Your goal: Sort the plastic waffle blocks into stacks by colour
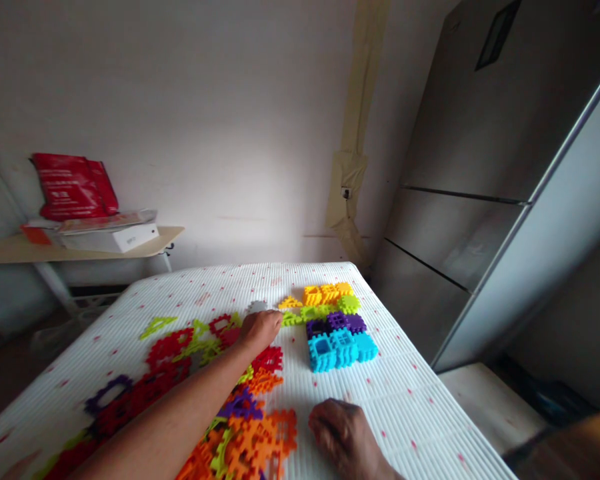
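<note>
My left hand [261, 328] reaches over the table with its fingers closed at the near end of a lime-green triangular building piece [293, 319]; the fingertips are partly hidden. My right hand [343, 430] rests on the tabletop, curled closed, and nothing shows in it. Interlocking plastic pieces stand sorted by colour to the right of my left hand: yellow stacks [325, 293], lime-green stacks [349, 305], purple stacks [339, 323] and light-blue stacks [343, 348]. A yellow triangular piece [290, 302] lies beside the yellow stacks.
Under my left forearm spreads a loose pile of orange pieces [260, 440] and red pieces [167, 350], mixed with purple and green ones. The table [405, 413] has a white ribbed cover. A grey fridge [460, 153] stands right; a side table [173, 235] bears a red bag [73, 187].
</note>
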Demonstrator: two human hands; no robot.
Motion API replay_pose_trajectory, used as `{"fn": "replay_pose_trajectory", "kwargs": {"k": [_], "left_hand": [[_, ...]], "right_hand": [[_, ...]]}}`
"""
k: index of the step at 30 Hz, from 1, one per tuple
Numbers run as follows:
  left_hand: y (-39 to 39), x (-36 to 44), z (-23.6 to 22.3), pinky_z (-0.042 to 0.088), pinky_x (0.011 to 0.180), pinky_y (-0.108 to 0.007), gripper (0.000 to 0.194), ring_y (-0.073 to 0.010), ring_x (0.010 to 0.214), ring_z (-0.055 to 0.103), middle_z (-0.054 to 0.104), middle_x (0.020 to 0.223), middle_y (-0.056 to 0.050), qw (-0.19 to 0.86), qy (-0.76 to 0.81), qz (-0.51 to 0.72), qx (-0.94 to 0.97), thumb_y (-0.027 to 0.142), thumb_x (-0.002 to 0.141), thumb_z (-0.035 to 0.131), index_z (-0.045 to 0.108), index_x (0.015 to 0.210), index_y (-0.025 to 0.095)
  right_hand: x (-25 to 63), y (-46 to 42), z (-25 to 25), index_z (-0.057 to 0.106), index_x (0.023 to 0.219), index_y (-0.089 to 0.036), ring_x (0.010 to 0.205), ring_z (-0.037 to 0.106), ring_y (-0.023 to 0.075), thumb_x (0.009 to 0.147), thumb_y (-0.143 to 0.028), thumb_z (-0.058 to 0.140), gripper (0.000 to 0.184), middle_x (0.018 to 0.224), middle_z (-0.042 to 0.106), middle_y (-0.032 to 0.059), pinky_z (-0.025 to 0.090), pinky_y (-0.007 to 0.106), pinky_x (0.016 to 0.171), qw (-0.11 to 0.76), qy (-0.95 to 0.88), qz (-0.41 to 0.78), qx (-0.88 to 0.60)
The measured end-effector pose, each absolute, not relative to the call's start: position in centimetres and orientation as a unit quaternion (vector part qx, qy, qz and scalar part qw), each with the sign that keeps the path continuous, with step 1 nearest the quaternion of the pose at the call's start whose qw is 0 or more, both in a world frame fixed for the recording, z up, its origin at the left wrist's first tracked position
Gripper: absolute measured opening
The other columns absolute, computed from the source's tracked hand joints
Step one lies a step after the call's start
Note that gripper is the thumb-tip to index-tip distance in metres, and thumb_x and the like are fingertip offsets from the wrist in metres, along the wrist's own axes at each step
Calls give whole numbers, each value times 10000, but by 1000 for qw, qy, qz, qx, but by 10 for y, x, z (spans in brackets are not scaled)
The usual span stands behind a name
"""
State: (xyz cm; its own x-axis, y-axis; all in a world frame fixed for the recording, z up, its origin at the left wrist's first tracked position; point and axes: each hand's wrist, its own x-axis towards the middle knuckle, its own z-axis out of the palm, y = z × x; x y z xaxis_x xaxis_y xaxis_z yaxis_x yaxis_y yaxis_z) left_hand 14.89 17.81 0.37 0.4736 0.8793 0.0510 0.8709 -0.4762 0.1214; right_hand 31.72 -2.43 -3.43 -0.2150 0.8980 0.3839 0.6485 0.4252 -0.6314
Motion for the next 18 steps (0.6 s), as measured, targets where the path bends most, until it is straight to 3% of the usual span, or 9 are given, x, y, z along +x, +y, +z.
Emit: {"fn": "replay_pose_trajectory", "kwargs": {"k": [18], "left_hand": [[176, 148, 3, 510, 822, -403, 264, -187, 951, 607, 613, 1118, -69, 105, 484, 113, 862, 335, 877, 543, 587, 1089, 183]], "right_hand": [[315, -26, -28, 592, 773, -171, 621, 556, 123, 939, -352, 356, 341, 705, 614, 42, 397, 201, 571, 354, -757, 200, -512]]}}
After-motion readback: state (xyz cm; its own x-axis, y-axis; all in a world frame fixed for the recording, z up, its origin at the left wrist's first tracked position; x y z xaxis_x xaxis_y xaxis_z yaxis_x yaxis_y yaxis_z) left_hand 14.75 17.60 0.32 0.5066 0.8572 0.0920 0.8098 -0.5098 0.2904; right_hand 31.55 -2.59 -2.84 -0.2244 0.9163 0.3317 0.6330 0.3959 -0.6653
